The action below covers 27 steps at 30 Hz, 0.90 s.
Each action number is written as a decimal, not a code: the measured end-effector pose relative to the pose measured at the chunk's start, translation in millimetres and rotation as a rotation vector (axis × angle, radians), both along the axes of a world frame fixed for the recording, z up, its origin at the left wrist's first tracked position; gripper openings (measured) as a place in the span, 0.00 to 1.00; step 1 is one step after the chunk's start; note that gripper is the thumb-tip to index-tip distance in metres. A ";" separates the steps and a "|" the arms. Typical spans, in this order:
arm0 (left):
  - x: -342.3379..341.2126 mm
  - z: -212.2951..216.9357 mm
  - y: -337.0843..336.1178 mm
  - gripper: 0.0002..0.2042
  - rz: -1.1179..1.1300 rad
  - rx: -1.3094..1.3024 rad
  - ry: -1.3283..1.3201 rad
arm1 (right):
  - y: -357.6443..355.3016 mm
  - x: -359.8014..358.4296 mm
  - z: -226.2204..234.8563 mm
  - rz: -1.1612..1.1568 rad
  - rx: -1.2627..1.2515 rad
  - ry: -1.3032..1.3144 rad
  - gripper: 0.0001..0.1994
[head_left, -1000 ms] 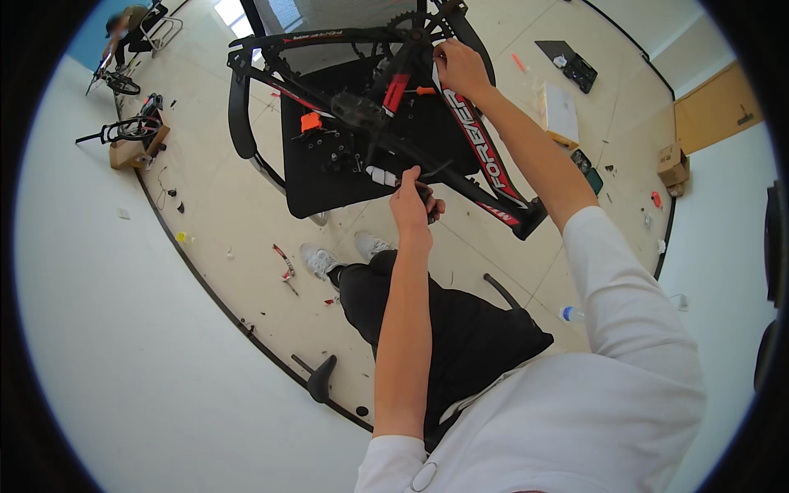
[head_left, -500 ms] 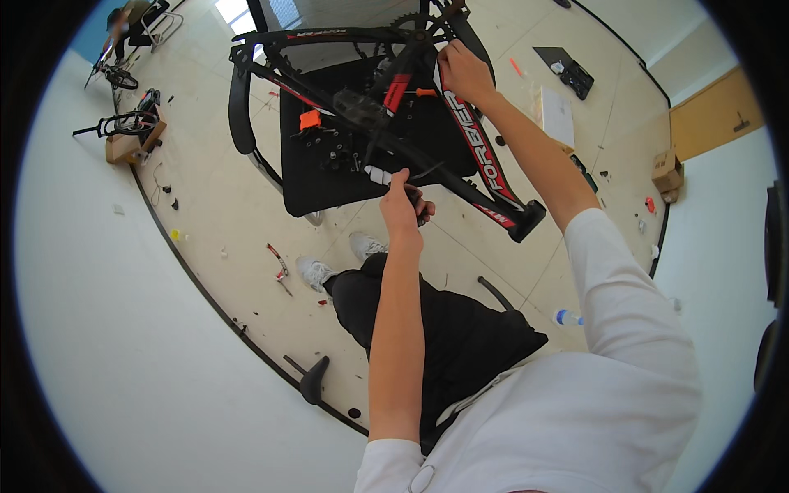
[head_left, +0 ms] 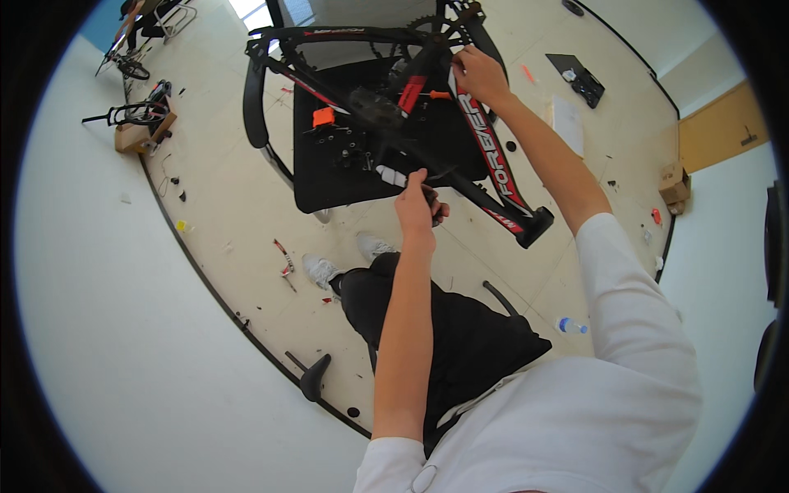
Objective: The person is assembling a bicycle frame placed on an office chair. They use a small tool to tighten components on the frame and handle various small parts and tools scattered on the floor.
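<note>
A black bicycle frame (head_left: 485, 135) with red and white trim lies over a black-seated armchair (head_left: 325, 189). My right hand (head_left: 481, 78) is closed around the tube with large white lettering, just below the chainring (head_left: 429, 26). Nearer to me, my left hand (head_left: 419, 209) is closed on a small object with a white end (head_left: 391, 175) and a dark part showing by the fingers. Its exact kind is hard to make out. The white end points at the seat, beside the frame's lower tube. An orange block-like piece (head_left: 325, 117) and several small metal parts (head_left: 349, 154) lie on the seat.
On the floor are an open black tool case (head_left: 585, 85), a bicycle saddle (head_left: 314, 378), a plastic bottle (head_left: 571, 326) and scattered small parts. Cardboard boxes stand at left (head_left: 131, 138) and right (head_left: 674, 183). Another person (head_left: 148, 18) sits at the far left by a bicycle.
The whole view has shifted slightly, so the scene appears a little further right and lower. Both hands keep their holds; the frame stays in place on the chair.
</note>
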State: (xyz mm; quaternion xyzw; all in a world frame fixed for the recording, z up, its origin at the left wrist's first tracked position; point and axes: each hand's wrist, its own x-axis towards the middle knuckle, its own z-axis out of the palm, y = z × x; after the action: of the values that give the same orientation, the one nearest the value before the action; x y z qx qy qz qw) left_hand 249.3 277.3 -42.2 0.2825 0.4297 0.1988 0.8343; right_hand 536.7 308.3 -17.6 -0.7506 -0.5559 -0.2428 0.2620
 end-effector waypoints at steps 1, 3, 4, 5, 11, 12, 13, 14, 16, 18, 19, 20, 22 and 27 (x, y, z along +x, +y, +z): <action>1.2 0.6 -1.8 0.20 -0.007 -0.004 -0.002 | 0.5 0.7 1.1 -0.024 -0.025 -0.003 0.05; 0.5 2.4 -1.7 0.19 -0.022 -0.005 -0.004 | 4.7 3.1 4.8 -0.045 -0.096 -0.042 0.06; 0.7 2.3 -2.2 0.19 -0.019 -0.003 0.000 | 7.3 6.5 4.0 -0.049 -0.119 -0.079 0.07; 0.6 2.2 -2.2 0.19 -0.017 0.000 0.004 | 10.5 9.5 3.0 -0.053 -0.142 -0.117 0.07; -0.7 1.8 -2.2 0.19 -0.017 0.003 0.017 | 13.3 10.4 5.8 -0.056 -0.254 -0.224 0.09; -0.9 1.7 -1.5 0.19 -0.017 0.003 0.018 | 14.1 10.0 6.6 -0.047 -0.264 -0.232 0.09; 0.1 1.5 -0.8 0.20 -0.017 0.001 0.019 | 12.9 10.9 7.4 -0.041 -0.276 -0.242 0.09; 0.3 1.5 -0.5 0.20 -0.015 0.004 0.025 | 11.4 11.0 7.3 -0.025 -0.263 -0.244 0.09; 0.2 1.7 0.4 0.20 -0.009 0.011 0.039 | 8.8 10.3 6.5 0.010 -0.236 -0.248 0.09; 0.9 1.6 -1.2 0.19 -0.017 0.001 0.023 | 1.5 10.2 6.1 0.018 -0.267 -0.210 0.09; 1.0 2.0 -1.1 0.19 -0.018 -0.003 0.021 | 0.0 10.1 5.0 0.020 -0.275 -0.192 0.09; 1.2 2.2 -1.1 0.19 -0.019 -0.007 0.018 | -1.7 10.4 4.4 0.022 -0.284 -0.175 0.09; 1.5 2.0 -1.3 0.19 -0.024 -0.004 0.012 | -8.2 10.4 3.4 0.053 -0.227 -0.067 0.09; 1.0 4.7 -1.6 0.19 -0.032 -0.001 0.002 | -6.6 10.3 3.6 0.120 -0.020 0.201 0.08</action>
State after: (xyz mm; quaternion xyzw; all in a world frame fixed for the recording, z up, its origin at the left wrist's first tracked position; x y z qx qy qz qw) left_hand 250.2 275.7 -37.6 0.2892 0.4258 0.1851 0.8371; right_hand 547.0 301.7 -14.0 -0.7389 -0.5733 -0.1447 0.3231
